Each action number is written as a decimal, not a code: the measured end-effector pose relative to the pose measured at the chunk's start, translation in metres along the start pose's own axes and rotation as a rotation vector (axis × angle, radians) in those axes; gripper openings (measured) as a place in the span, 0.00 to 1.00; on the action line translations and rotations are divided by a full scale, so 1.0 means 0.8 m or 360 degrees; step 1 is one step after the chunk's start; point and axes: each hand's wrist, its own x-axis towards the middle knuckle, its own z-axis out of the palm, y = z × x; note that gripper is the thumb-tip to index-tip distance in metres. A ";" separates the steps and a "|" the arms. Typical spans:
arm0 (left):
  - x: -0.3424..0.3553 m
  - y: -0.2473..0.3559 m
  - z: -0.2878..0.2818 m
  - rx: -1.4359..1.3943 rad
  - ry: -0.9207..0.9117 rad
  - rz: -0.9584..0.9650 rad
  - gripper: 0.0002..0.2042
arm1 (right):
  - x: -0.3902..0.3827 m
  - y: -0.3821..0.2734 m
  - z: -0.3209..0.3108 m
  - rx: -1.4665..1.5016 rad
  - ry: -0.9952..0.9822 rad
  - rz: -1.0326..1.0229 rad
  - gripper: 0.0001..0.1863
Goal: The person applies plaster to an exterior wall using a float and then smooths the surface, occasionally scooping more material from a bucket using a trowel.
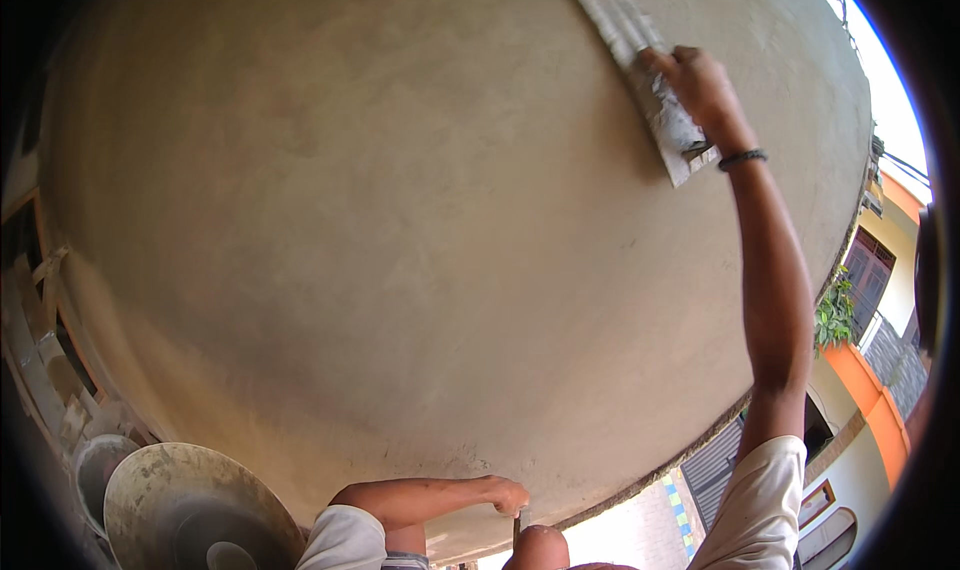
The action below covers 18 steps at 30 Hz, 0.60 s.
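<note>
My right hand (700, 90) is raised high, its fingers wrapped round the handle of a long metal plastering trowel (625, 30). The trowel's blade lies along the smooth grey-brown plastered wall (400, 220) at the upper right, with pale plaster smeared over its back. Low in the middle, my left hand (508, 494) is closed near my knee. A narrow, upright piece shows just below its fingers; most of it is hidden, so its kind is unclear.
At the lower left stand a large round basin (150, 480) and a grey bucket (95, 470), with wooden pieces (40, 340) behind. Beyond the wall's right edge are a building with orange trim (870, 400), a green plant (833, 315) and a paved ground (640, 530) below.
</note>
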 end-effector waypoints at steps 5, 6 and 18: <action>0.000 -0.010 0.009 0.0082 -0.0054 -0.0059 0.19 | -0.238 -0.107 0.085 -0.0223 -0.0723 -0.0748 0.20; 0.003 -0.006 0.001 0.0079 -0.0084 -0.0067 0.19 | -0.280 -0.102 0.086 -0.0169 -0.1027 -0.0906 0.20; -0.008 -0.039 0.018 -0.0117 -0.0021 -0.0106 0.23 | -0.216 0.365 -0.082 0.0532 0.0368 0.1155 0.31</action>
